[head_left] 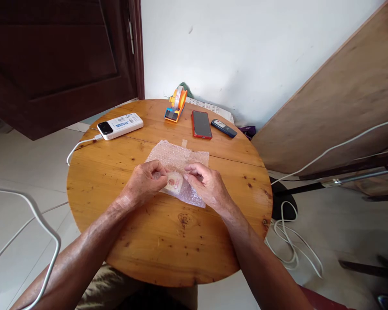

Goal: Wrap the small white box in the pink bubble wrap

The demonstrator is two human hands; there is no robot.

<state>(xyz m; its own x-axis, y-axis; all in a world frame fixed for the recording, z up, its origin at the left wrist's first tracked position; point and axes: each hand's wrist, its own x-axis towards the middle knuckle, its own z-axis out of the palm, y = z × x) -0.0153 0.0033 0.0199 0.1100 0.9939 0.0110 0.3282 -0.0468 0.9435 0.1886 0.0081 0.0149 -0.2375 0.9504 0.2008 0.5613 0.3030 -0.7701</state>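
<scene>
A sheet of bubble wrap (177,157) lies flat in the middle of a round wooden table (168,241). On its near part sits a small pale card-like item (174,183) with a reddish mark. My left hand (144,181) pinches the item's left edge with curled fingers. From the other side my right hand (205,183) pinches its right edge together with the wrap. Both hands rest on the tabletop.
At the table's far side are a white power bank (120,125) with a white cable, an orange tape dispenser (176,104), a red-cased phone (201,124) and a small dark phone (224,128). A wooden board (336,99) leans at right. Cables (294,245) lie on the floor.
</scene>
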